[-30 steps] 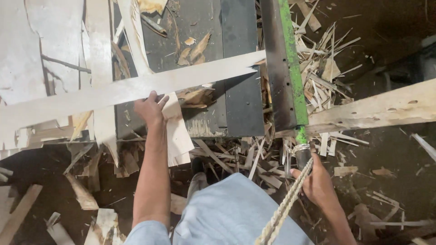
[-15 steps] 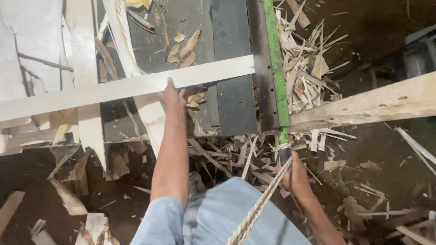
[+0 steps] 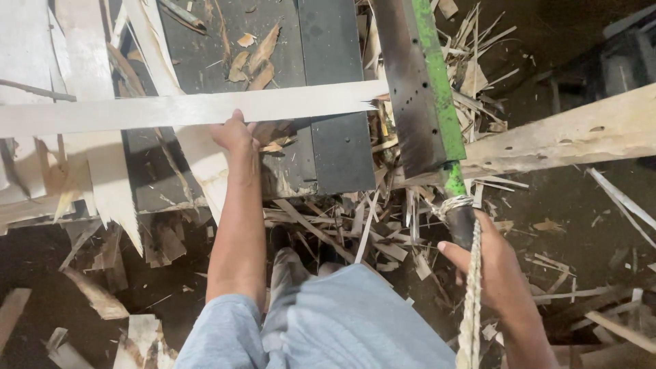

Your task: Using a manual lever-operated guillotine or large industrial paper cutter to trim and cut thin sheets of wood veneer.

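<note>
Left hand (image 3: pixel 234 133) gripping veneer strip (image 3: pixel 191 109), right hand (image 3: pixel 488 263) – closed on lever handle (image 3: pixel 461 222)

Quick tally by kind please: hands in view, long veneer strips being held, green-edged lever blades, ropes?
Hands: 2, left hand and right hand
Long veneer strip under the left hand: 1
Green-edged blade: 1
Rope: 1
Total: 5
</note>
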